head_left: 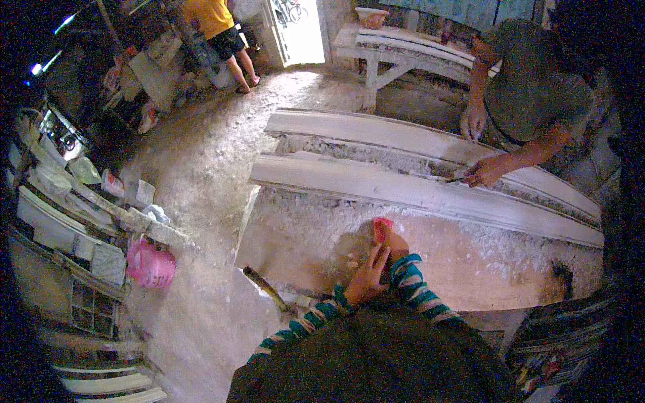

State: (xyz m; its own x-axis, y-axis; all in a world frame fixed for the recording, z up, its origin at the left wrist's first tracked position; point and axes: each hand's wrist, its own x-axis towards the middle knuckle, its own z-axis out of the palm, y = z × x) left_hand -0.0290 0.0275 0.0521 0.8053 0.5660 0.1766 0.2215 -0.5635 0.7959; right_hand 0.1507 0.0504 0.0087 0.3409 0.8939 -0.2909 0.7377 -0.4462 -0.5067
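My right hand (398,246) is closed on a small red flat piece (383,230), too blurred to name more exactly. It is over the dusty tabletop (437,258), close to the near long moulded plaster strip (349,180). My left hand (368,277) is just left of my right wrist, fingers stretched out and partly apart, with nothing seen in it. A second pale moulded strip (349,131) lies behind the first, with crumbly white scraps between them.
At the far right a co-worker's hand (487,171) holds a thin tool on the strips. A pink bucket (153,263) stands left, near planks. A pole (265,287) sticks up at the table's near-left corner. A bench (369,67) and another person (215,27) are behind.
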